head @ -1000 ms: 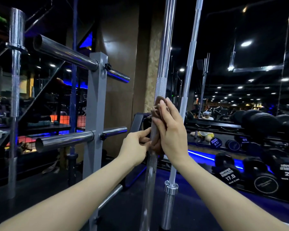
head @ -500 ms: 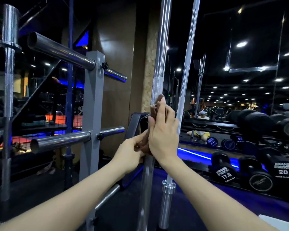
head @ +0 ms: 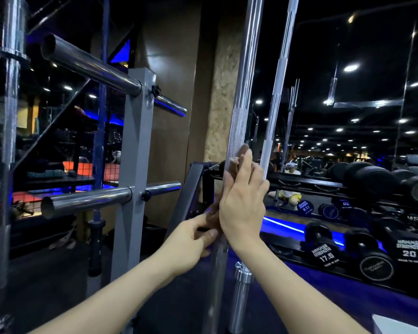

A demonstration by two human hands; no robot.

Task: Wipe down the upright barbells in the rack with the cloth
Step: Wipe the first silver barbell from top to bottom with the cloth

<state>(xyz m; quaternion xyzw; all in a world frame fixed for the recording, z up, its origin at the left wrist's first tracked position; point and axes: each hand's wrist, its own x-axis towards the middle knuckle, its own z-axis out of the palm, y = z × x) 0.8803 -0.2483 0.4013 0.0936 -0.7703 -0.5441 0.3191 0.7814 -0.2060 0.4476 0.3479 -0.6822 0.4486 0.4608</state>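
Grey steel upright post with chrome pegs (head: 133,165) stands left of the work; heavy, fixed, not part of the wipe.

Near upright chrome barbell with a knurled band (head: 241,92) runs floor to top of frame, centre. Judged heavy, rigid and long; its lower seat is hidden, so I can't tell how firmly it is held. It could tip if pushed sideways, so load along the shaft only. Smooth chrome should be slick under cloth, the knurl will drag and snag fibres.

Second upright chrome barbell with collar and sleeve low down (head: 275,104) stands just beside it, to the right and behind. Same handling.

Black dumbbells marked 17.5 and 20 (head: 372,251) sit low on the right, next to a mirror.

Right hand (head: 241,203): grip flat, fingers straight, pressing the cloth onto the near bar just below the knurl.

Left hand (head: 191,239): grip curled, thumb and fingers pinching the cloth's lower end against the same bar.

Small brown soft cloth (head: 234,162) lies along the shaft under the right palm, its top edge showing above the fingertips. Light, limp, bunches easily; best wrapped round the shaft, pinned top and bottom.
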